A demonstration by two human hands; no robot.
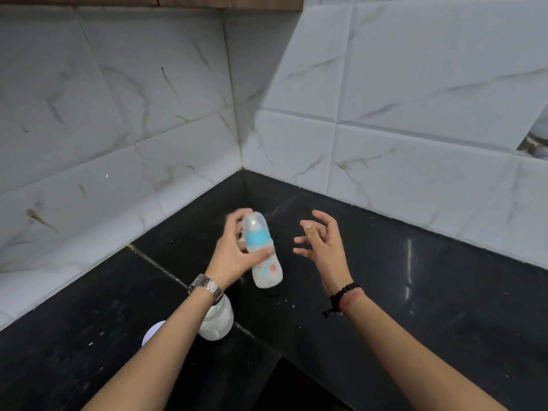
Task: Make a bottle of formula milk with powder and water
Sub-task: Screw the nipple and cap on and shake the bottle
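white marbled wall tiles (415,84) meet in a corner — glossy black countertop (430,292) below, perhaps stone.

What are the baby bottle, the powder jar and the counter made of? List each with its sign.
Baby bottle: probably plastic, translucent and cloudy, with a printed body and blue collar.
Powder jar: clear glass or plastic, cannot tell; white powder shows through.
Counter: likely polished black stone, mirroring light streaks.
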